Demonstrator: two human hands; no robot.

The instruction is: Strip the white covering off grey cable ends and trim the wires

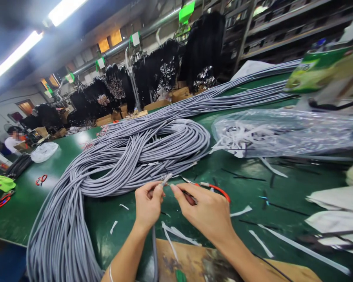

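Observation:
My left hand (148, 203) is closed in a pinch around the end of a grey cable (155, 250), whose length runs down below the hand. A whitish stripped tip (166, 178) sticks up past the fingertips. My right hand (204, 205) is closed just to the right, its thumb and forefinger pinched at a thin wire by the cable end; the exact grip is too small to make out. Red-handled pliers (223, 192) show just beyond the right hand, partly hidden by it. Behind both hands lies a large coiled bundle of grey cables (129, 156).
A clear plastic bag (297, 131) of white strips lies at right, near white gloves (338, 211). White scraps (179, 235) and black ties litter the green table (111, 219). A brown board (170, 262) sits below my hands. Red-handled snips (41, 179) lie at left. A person (13, 141) is far left.

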